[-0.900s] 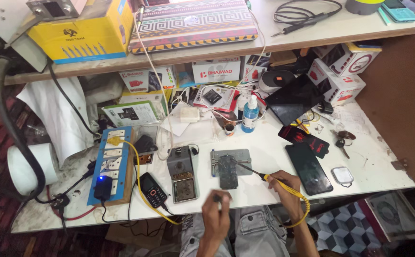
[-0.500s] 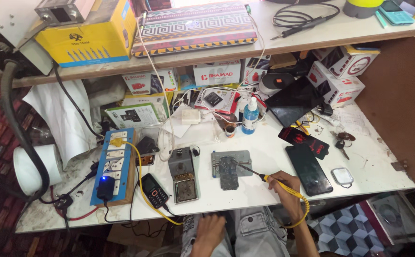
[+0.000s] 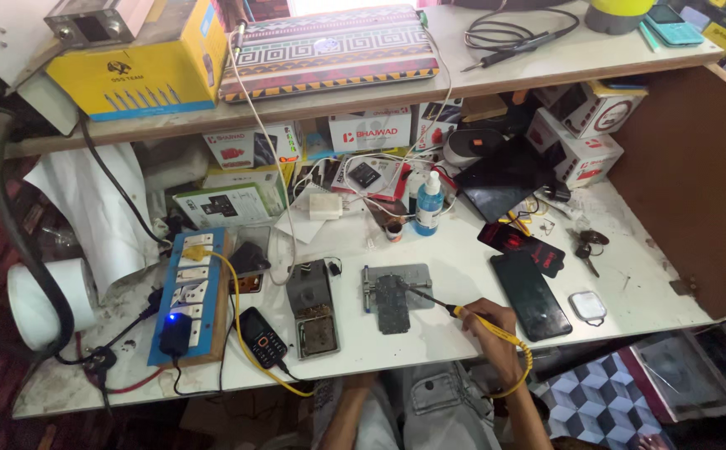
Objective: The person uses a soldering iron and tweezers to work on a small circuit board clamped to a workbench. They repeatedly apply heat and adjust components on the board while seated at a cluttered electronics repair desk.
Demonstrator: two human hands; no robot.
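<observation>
Bare forearms, no sleeves; grey denim trousers (image 3: 434, 408) below.

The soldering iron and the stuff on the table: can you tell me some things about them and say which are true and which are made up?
1. The right hand holds the yellow soldering iron. True.
2. Its tip points at the circuit board in the metal holder. True.
3. The left hand holds the small keypad phone. False: it is down below the table edge, touching nothing on top.
4. The spray bottle lies flat. False: it stands upright.
</observation>
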